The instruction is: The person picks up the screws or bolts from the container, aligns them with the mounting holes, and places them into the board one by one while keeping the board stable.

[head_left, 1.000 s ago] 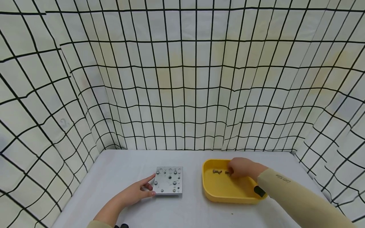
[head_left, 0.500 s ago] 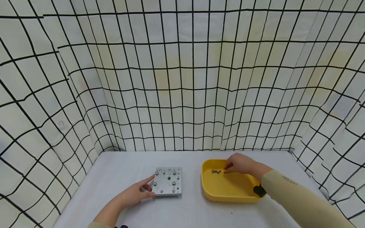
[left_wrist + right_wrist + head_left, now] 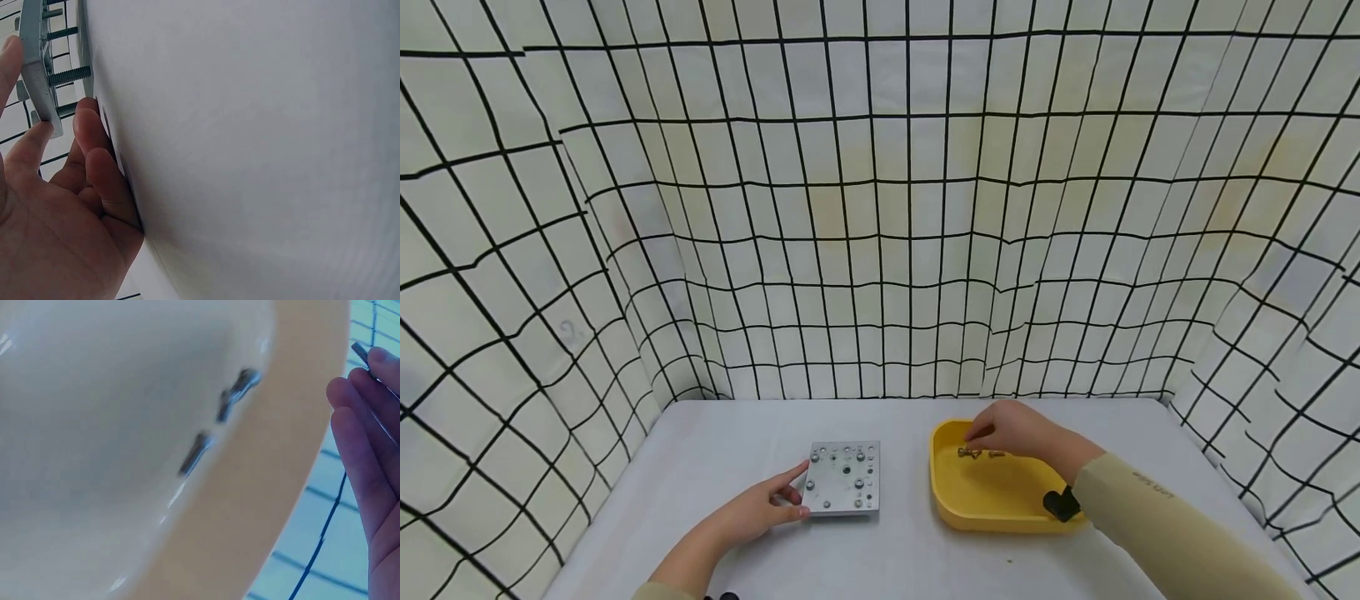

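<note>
At the left edge of a square metal plate (image 3: 867,487), my left hand (image 3: 758,510) holds it between thumb and fingers. Screw heads dot its top, and in the left wrist view threaded shanks (image 3: 70,76) stick out of the underside of the plate (image 3: 32,69). My right hand (image 3: 1017,432) is over the far side of a yellow tray (image 3: 942,487). Between its thumb and fingertips it pinches a screw (image 3: 360,352), whose threaded end shows in the right wrist view. Beneath lie a single screw (image 3: 195,452) and a close cluster of screws (image 3: 240,385).
A white cloth-like surface (image 3: 902,554) covers the table. White sheeting with black grid lines (image 3: 895,283) stands behind and at both sides. A small dark speck (image 3: 1010,561) lies in front of the tray.
My right hand has risen from the tray floor and shifted left toward its far-left side, uncovering a screw. The left hand and the plate have stayed put.
</note>
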`<state>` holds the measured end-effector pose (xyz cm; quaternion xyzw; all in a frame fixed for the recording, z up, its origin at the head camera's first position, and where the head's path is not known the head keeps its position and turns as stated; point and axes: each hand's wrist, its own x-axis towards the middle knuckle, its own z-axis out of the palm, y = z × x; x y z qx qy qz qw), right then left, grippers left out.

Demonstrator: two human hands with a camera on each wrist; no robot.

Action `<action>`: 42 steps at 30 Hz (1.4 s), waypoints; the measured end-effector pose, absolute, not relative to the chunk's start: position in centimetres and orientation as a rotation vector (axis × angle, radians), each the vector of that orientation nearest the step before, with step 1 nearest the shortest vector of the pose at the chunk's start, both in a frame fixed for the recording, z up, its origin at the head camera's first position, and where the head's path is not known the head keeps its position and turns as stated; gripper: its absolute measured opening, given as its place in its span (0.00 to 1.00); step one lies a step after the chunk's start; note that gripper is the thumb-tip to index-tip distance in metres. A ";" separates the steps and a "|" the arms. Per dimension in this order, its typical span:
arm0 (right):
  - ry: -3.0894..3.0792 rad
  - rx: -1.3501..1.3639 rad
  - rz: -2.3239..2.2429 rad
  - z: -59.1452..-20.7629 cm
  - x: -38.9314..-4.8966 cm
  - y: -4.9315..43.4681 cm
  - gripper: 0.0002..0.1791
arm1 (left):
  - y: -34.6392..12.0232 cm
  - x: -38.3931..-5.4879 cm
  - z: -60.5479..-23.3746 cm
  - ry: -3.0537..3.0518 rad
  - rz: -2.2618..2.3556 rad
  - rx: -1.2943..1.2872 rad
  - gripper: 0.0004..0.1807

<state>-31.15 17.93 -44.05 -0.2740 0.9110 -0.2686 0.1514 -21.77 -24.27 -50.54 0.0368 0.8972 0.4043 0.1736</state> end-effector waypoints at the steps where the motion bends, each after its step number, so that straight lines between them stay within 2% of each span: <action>1: 2.607 -0.782 -0.787 -44.0 -31.1 17.5 0.07 | -24.2 -21.8 -50.5 2.543 1.148 0.107 0.48; 13: 2.568 -0.929 -0.723 -43.6 -29.8 10.1 0.07 | -24.4 -21.8 -50.7 2.531 1.166 0.125 0.48; 22: 2.527 -1.018 -0.612 -43.7 -28.4 5.3 0.02 | -24.4 -21.7 -50.6 2.519 1.181 0.133 0.48; 42: 2.552 -1.020 -0.422 -45.8 -28.0 2.5 0.03 | -24.5 -21.8 -50.8 2.531 1.174 0.144 0.47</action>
